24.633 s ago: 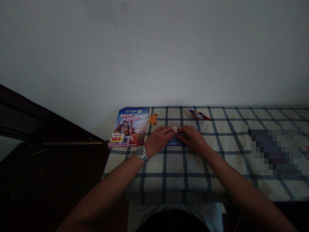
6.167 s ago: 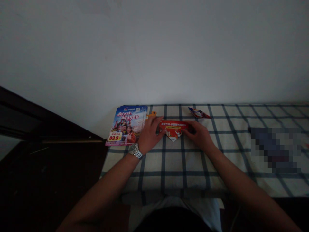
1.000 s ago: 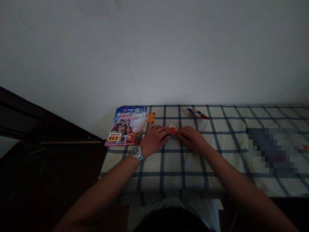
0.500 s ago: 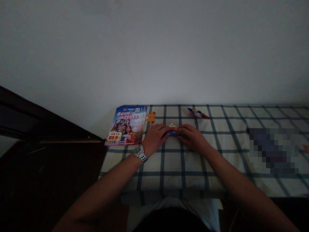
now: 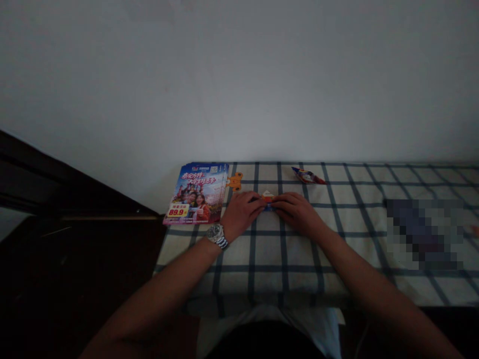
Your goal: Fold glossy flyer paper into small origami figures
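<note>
A small folded piece of printed paper, with a pale pointed top and some orange and blue, lies on the checked cloth. From the left, my left hand pinches its edge; a metal watch is on that wrist. My right hand grips the paper's other side, fingertips close to those of the left. Fingers cover much of the paper, so its full shape is hidden. Just left and behind lies an orange bear-shaped figure, partly beside a stack of flyers.
Near the wall rests another folded, pointed paper piece in blue and red. A blurred-out dark object lies to the right. The checked tablecloth covers the table, whose left edge drops to a dark floor.
Both hands stay at the same spot. My fingers have shifted slightly on the folded paper, the right fingertips moving a little leftward across it.
</note>
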The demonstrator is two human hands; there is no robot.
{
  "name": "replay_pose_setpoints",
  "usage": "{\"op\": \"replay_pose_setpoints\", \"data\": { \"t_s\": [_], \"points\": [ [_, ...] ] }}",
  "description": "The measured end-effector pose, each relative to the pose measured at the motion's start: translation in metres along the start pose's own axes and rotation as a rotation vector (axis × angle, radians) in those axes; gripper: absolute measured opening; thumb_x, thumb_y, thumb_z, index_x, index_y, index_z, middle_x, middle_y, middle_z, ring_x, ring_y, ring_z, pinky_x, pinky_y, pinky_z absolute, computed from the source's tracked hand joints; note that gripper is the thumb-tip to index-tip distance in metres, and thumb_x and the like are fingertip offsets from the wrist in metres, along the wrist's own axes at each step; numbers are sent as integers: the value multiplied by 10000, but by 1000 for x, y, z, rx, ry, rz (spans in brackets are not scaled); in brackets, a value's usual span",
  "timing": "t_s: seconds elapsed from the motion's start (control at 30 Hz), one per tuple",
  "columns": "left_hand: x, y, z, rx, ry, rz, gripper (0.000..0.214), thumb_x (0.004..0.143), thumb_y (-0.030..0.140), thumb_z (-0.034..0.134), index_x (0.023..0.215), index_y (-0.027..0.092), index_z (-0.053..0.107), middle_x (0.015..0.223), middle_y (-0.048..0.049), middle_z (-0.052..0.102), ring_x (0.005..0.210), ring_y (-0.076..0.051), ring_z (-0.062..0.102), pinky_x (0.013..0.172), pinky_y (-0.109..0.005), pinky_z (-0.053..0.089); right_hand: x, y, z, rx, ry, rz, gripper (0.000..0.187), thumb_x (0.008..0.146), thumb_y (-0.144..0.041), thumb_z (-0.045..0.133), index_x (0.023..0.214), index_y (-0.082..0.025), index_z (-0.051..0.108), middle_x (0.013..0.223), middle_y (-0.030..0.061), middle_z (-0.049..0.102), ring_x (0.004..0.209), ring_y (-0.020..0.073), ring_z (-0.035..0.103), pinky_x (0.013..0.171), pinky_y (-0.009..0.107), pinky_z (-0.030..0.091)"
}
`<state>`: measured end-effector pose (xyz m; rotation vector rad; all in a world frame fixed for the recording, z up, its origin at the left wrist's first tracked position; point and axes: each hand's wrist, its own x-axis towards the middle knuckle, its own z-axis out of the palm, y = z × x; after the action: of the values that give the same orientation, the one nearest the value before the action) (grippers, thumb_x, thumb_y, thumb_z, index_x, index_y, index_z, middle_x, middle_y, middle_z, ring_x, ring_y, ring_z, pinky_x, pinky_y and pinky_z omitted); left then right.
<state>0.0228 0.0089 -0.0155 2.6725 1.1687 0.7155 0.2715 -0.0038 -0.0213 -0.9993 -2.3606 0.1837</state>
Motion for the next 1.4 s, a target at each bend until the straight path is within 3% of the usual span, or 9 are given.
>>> {"op": "replay_pose_setpoints", "data": {
  "t_s": [0.23,0.63,0.83,1.17,1.4],
  "points": [
    [-2,-3,-3,-25,-56,76,271,1034,381,556,1240,272,695,1357,-49,657,1222,-235,602,1074,-472,400,2,-1,-2,1,-8,-13,244,1004,-232,587,1212,-269,710,1213,73,720,1151,255,635,1029,479,530],
    [-4,3,-14,-68,-121,161,425,957,513,637,1309,278,670,1300,-78,632,1240,-271,553,1112,-503,416,-3,9,2,-108,29,63,269,981,-193,597,1184,-287,746,1317,89,665,1269,301,551,1078,542,511],
    [-5,9,-18,-7,-163,123,460,960,546,620,1356,313,626,1432,-58,586,1285,-286,550,1113,-542,364,-3,7,1,-104,46,53,273,979,-189,593,1193,-278,737,1332,95,657,1284,304,543,1091,546,508],
    [-6,15,-15,102,-143,46,498,959,553,614,1388,301,600,1385,-76,599,1243,-313,535,1054,-541,384,-4,2,-4,-4,2,6,310,1005,-203,554,1279,-260,687,1344,94,661,1301,271,570,1111,512,509],
    [-6,13,-14,80,-135,62,482,963,547,612,1353,264,628,1333,-91,627,1212,-313,550,1017,-518,431,-4,1,-1,46,-21,-10,325,1020,-220,543,1317,-257,668,1335,92,682,1322,267,584,1127,513,509]
  ]
}}
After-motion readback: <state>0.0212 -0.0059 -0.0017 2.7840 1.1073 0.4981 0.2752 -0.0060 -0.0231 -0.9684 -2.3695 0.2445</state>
